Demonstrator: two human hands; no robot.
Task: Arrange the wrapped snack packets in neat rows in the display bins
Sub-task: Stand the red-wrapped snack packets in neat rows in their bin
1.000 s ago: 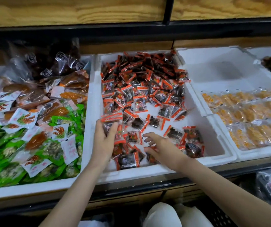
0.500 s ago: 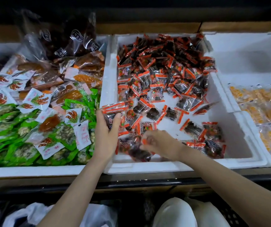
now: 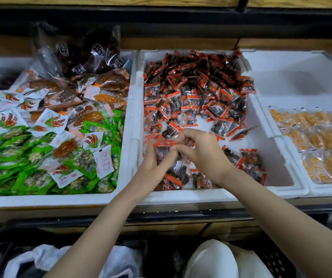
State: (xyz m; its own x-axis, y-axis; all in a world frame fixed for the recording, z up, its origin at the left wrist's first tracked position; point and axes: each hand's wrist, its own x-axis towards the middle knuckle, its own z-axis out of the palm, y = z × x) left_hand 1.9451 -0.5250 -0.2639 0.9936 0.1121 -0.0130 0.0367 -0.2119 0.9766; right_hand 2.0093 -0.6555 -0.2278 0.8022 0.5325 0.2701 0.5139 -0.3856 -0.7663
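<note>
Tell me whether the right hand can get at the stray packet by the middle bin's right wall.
Probably yes: the stray packet lies uncovered near the right hand, nothing between, though that hand pinches held packets.

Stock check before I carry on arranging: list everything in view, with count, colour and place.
bins: at least three, white foam, side by side
red packets: many, red-edged, dark filling, middle bin, piled at the back, loose in front
green packets: many, left bin, front
white packets: several, red print, on top in left bin
brown packets: several, left bin, back
yellow packets: many, in rows, right bin
stack: one, red packets, held over middle bin
left hand: grips the stack
right hand: fingers curled on the stack
</note>
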